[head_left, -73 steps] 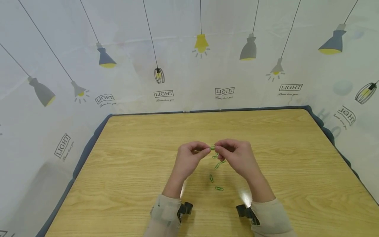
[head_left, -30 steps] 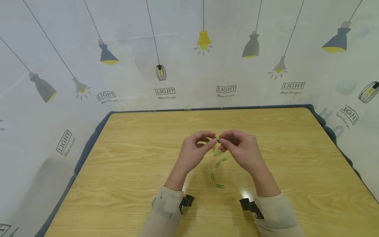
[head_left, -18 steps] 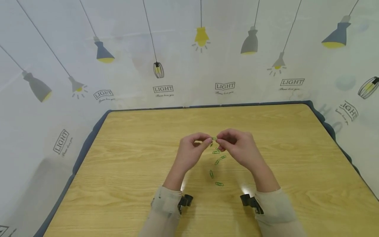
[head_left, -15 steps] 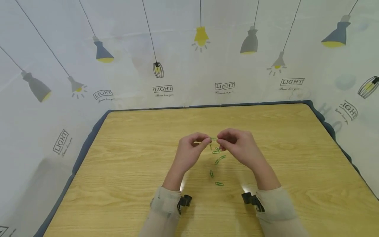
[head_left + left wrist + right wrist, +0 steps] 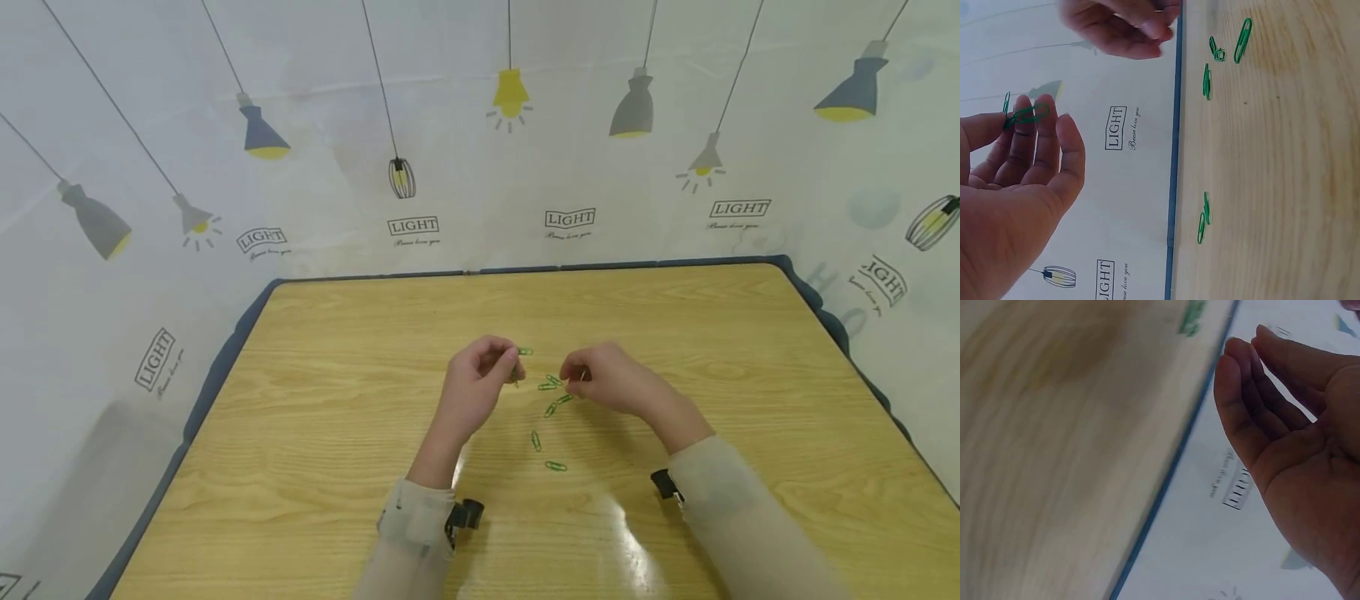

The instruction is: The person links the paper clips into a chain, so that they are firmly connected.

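My left hand (image 5: 471,387) is raised over the table and pinches green paper clips (image 5: 1030,114) between thumb and fingers. In the left wrist view one clip sticks out sideways and another stands up by the thumb; they look linked. To the right, my right hand (image 5: 617,379) hovers beside the loose clips with its fingers loosely bent. The right wrist view shows nothing between the thumb and fingertips of that hand (image 5: 1297,456). Several loose green paper clips (image 5: 551,409) lie scattered between the hands; the lowest clip (image 5: 556,467) is nearest me.
A wooden table (image 5: 337,433) with a dark blue edge (image 5: 615,265) spreads beneath both hands. Behind it hangs a pale wall covering (image 5: 465,183) printed with lamps. Each sleeve carries a black wrist camera, such as the left camera (image 5: 467,514).
The hands have moved apart. My right hand has let go of the clip both hands held and shifted right and down; my left hand keeps the clips and has moved slightly left.
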Demonstrator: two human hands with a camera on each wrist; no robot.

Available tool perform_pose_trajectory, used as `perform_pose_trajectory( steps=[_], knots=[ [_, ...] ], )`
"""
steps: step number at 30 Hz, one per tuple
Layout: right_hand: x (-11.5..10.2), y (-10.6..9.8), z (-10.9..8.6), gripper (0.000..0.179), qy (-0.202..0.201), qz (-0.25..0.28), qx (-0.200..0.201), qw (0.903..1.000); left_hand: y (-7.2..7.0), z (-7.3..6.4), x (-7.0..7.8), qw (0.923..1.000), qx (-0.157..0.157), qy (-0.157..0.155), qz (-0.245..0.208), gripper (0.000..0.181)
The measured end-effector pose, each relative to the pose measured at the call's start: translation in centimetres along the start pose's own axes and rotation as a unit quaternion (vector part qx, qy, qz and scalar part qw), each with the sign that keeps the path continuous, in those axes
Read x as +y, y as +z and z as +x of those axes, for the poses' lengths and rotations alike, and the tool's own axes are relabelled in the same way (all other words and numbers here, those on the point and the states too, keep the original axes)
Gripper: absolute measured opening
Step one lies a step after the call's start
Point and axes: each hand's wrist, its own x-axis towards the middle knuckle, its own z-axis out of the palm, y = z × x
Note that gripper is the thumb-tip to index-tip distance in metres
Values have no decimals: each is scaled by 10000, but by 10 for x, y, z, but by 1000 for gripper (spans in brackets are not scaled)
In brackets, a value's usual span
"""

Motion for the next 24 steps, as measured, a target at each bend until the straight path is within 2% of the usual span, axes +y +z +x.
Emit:
perform_pose_trajectory(
  steps=[4,9,16,24],
  knots=[
    [16,6,7,12,27,-137,-223,9997,-1,-1,-2,10000,56,-45,-41,20],
    [28,14,12,8,-9,7,-337,9994,-1,-2,-7,9999,111,-82,65,20],
    [26,19,13,6,-90,-154,-389,9991,-2,-2,-12,9996,125,-103,237,20],
    [28,21,15,5,155,-24,-374,9992,-3,-4,-10,9995,195,-129,193,19]
  ],
)
